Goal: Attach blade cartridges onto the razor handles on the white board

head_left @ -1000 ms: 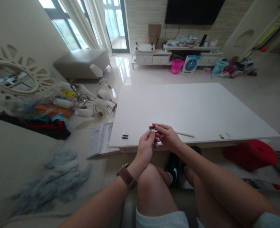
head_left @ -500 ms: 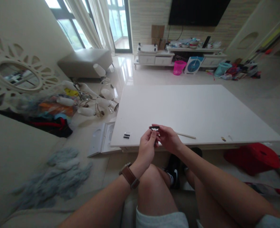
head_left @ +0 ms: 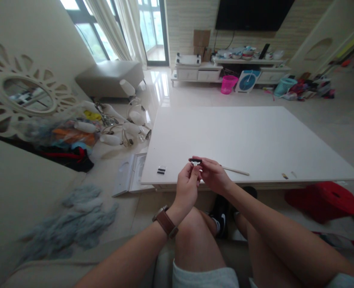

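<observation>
Both my hands meet over the near edge of a low white table (head_left: 249, 136). My left hand (head_left: 187, 188), with a brown watch strap on its wrist, pinches a small black and silver object (head_left: 195, 162) from below. My right hand (head_left: 213, 175) grips the same object from the right with closed fingers. What the small object is I cannot make out. A thin pale stick (head_left: 236, 171) lies on the table just right of my right hand. A small black-striped piece (head_left: 161, 171) lies on the table to the left.
A red stool (head_left: 324, 200) stands under the table's right corner. Lamp parts with white shades (head_left: 119, 128) and colourful clutter lie on the floor at left, beside a round mirror (head_left: 27, 94). A blue-grey fluffy rug (head_left: 75, 220) is near left. A TV cabinet (head_left: 225, 70) stands far back.
The camera has shifted slightly, so the scene slid a little. My hands keep their grip on the small object and have barely moved.
</observation>
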{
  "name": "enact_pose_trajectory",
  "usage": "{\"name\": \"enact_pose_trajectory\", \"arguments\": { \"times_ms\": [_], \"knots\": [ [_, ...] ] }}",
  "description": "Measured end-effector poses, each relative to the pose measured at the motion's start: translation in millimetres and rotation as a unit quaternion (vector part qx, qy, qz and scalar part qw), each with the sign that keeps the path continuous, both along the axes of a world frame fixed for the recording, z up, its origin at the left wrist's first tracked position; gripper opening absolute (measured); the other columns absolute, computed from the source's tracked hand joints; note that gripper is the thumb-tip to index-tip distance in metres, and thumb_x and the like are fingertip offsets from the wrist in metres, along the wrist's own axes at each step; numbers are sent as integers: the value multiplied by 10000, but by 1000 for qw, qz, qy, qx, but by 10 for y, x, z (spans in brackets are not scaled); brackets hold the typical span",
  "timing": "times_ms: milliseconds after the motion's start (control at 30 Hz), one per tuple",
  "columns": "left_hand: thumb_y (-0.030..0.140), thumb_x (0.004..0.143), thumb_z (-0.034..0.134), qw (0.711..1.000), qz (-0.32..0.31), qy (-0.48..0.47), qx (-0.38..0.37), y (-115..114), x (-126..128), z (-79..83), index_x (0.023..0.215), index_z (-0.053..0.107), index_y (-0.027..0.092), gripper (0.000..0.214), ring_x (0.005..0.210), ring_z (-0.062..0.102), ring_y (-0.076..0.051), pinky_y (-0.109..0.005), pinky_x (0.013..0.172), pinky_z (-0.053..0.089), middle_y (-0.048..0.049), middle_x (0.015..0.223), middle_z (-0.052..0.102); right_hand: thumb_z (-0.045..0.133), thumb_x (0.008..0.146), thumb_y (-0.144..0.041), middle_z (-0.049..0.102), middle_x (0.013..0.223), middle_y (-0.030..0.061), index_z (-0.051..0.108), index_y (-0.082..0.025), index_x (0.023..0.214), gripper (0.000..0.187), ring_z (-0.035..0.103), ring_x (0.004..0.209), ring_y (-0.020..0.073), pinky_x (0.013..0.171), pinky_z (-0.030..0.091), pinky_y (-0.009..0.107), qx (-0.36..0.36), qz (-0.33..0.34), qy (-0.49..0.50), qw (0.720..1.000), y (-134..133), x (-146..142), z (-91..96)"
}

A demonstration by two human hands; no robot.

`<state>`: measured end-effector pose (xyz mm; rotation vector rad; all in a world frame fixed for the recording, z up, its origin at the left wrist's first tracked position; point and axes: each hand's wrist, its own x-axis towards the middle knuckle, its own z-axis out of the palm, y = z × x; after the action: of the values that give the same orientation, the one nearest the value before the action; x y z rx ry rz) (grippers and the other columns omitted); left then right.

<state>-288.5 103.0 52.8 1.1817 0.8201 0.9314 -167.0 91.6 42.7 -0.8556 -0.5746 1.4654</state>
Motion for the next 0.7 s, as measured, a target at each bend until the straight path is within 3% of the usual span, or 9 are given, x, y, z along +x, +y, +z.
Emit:
{"name": "enact_pose_trajectory", "arguments": {
  "times_ms": [200,400,700],
  "knots": [
    [525,918,547,1000,-8,3,5,-4,-3,-42,764,484,203,362,513,376,-86,-226,507,311,57,606,455,748,763,-378,726,1134,87,766,-199,1004,302,581,645,141,466,493,257,12,2,-11,1000,0,-12,-2],
    [493,929,540,999,-5,30,27,-8,-8,-16,721,505,191,368,510,387,-91,-235,505,305,53,568,455,759,744,-408,720,1185,73,758,-231,979,294,531,536,112,431,499,269,-3,21,15,1000,-23,-30,75],
    [429,933,541,999,7,32,32,-25,-9,6,736,513,192,310,511,405,-93,-233,509,315,43,590,491,794,719,-413,713,1193,69,759,-229,980,321,563,574,122,408,490,248,-4,17,14,1000,-23,-50,49]
  ]
}}
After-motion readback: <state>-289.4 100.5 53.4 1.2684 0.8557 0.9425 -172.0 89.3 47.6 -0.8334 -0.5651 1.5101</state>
